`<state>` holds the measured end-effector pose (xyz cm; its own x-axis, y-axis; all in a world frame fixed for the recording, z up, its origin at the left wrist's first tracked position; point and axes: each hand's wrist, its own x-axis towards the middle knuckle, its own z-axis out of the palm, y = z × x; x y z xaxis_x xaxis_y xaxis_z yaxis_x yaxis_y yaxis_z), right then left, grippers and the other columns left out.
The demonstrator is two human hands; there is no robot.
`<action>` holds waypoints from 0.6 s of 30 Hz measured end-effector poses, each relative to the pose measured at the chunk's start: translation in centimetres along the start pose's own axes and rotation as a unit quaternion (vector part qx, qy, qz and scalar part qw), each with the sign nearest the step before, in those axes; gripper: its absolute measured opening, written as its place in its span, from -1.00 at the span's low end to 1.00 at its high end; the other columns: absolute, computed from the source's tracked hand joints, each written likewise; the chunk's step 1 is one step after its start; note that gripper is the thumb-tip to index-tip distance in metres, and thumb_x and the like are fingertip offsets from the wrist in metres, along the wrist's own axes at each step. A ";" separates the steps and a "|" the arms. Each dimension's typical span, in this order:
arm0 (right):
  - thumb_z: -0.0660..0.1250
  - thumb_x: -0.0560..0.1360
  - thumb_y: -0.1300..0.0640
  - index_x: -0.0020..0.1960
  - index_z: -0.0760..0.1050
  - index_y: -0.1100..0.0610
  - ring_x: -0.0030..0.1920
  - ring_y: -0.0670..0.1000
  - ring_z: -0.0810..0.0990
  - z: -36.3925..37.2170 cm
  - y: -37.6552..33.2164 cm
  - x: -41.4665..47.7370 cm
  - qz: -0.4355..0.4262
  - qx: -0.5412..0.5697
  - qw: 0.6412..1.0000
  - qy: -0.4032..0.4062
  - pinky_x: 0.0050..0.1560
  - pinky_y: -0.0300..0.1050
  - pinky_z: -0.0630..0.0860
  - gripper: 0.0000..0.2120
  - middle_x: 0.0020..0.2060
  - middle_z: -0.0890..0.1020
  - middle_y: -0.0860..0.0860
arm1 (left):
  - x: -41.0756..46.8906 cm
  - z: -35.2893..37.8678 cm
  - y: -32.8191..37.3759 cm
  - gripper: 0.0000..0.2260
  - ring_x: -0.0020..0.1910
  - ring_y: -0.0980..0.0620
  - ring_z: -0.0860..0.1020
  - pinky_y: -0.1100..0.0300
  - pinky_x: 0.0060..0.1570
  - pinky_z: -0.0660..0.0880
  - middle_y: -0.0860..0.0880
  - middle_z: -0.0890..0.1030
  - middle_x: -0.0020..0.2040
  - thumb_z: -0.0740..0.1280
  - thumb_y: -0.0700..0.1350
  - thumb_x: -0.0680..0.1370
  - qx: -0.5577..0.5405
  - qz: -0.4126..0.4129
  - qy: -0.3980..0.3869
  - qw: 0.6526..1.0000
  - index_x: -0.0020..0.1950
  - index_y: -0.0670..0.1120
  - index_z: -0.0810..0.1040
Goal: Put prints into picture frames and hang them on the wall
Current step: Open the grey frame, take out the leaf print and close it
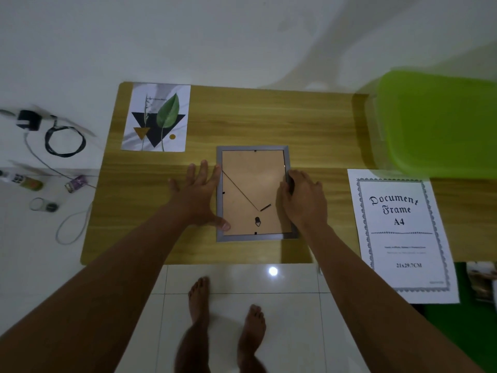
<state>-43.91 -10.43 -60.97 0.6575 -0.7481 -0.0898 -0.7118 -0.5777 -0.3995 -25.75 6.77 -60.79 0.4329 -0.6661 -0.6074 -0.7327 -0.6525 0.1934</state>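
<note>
A grey picture frame lies face down in the middle of the wooden table, its brown backing board and fold-out stand showing. My left hand lies flat with fingers spread along the frame's left edge, thumb on the lower left corner. My right hand curls around the frame's right edge. A leaf print lies flat at the table's far left corner. A white "Document Frame A4" sheet lies at the right, overhanging the table's near edge.
A translucent green plastic box stands at the table's far right. On the white floor to the left lie a charger with coiled cables, small bottles and a tape roll. My bare feet stand on white tiles below the table.
</note>
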 end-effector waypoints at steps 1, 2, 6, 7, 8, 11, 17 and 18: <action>0.18 0.62 0.10 0.13 0.48 0.15 -0.10 0.08 0.46 0.0 -0.2 0.0 -0.005 -0.005 1.000 0.000 0.14 0.16 0.46 -0.82 0.04 0.57 0.09 | 0.0 0.0 0.0 0.31 0.51 -0.16 -0.40 -0.46 0.33 -0.21 -0.01 -0.44 0.53 0.45 0.46 0.14 0.003 -0.001 0.000 1.000 0.51 0.14 -0.43; 0.16 0.61 0.13 0.15 0.47 0.18 -0.03 0.12 0.50 0.1 -0.3 -0.1 -0.009 -0.009 1.000 -0.004 0.16 0.16 0.44 -0.79 0.06 0.56 0.12 | 0.0 0.0 -0.1 0.31 0.51 -0.16 -0.40 -0.48 0.32 -0.21 -0.01 -0.44 0.53 0.44 0.47 0.13 0.005 -0.001 -0.001 1.000 0.51 0.15 -0.44; 0.14 0.62 0.01 0.44 0.26 0.21 0.50 0.28 0.20 0.9 -1.3 0.0 -0.050 -0.073 0.995 -0.040 0.43 0.30 0.16 -0.55 0.45 0.30 0.26 | 0.0 -0.1 -0.2 0.32 0.50 -0.18 -0.41 -0.48 0.33 -0.22 -0.01 -0.44 0.53 0.43 0.48 0.11 0.006 0.001 -0.003 1.000 0.50 0.16 -0.45; 0.15 0.63 -0.02 0.48 0.21 0.20 0.54 0.26 0.11 1.0 -1.8 0.2 -0.067 -0.073 0.994 -0.055 0.46 0.31 0.09 -0.50 0.51 0.21 0.25 | -0.1 -0.2 -0.2 0.32 0.50 -0.18 -0.41 -0.48 0.33 -0.22 -0.01 -0.44 0.53 0.43 0.49 0.10 0.006 0.002 -0.002 1.000 0.50 0.17 -0.45; 0.15 0.63 -0.04 0.49 0.18 0.19 0.56 0.24 0.06 1.0 -2.2 0.5 -0.085 -0.065 0.992 -0.067 0.47 0.31 0.05 -0.48 0.53 0.17 0.23 | -0.1 -0.2 -0.3 0.32 0.50 -0.18 -0.41 -0.48 0.33 -0.22 -0.01 -0.44 0.53 0.43 0.49 0.10 0.006 0.003 -0.002 1.000 0.50 0.17 -0.45; 0.14 0.64 -0.01 0.47 0.24 0.21 0.56 0.20 0.07 0.9 -2.7 1.9 -0.134 -0.043 0.986 -0.090 0.51 0.24 0.05 -0.52 0.54 0.18 0.20 | -0.1 -0.2 -0.3 0.34 0.49 -0.19 -0.42 -0.49 0.32 -0.22 -0.01 -0.46 0.52 0.43 0.50 0.09 0.007 0.003 -0.007 1.000 0.49 0.17 -0.47; 0.15 0.65 0.12 0.31 0.51 0.20 0.33 0.21 0.43 0.3 -3.2 6.9 -0.161 -0.013 0.984 -0.069 0.25 0.00 0.40 -0.69 0.33 0.49 0.20 | 0.1 -0.5 0.1 0.34 0.47 -0.21 -0.45 -0.50 0.30 -0.22 -0.01 -0.51 0.49 0.45 0.47 0.12 0.017 -0.004 -0.024 1.000 0.47 0.14 -0.51; 0.15 0.65 0.11 0.31 0.52 0.17 0.28 0.20 0.50 0.4 -3.3 7.5 -0.164 -0.010 0.984 -0.064 0.17 0.00 0.45 -0.69 0.28 0.54 0.17 | 0.1 -0.5 0.1 0.34 0.47 -0.21 -0.46 -0.50 0.30 -0.22 -0.01 -0.52 0.48 0.45 0.47 0.12 0.016 -0.003 -0.026 1.000 0.47 0.14 -0.52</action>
<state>-36.51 -14.00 -60.71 0.8771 -0.4746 -0.0734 -0.4607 -0.7881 -0.4083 -25.49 6.48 -60.43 0.4109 -0.6415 -0.6478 -0.7471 -0.6442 0.1641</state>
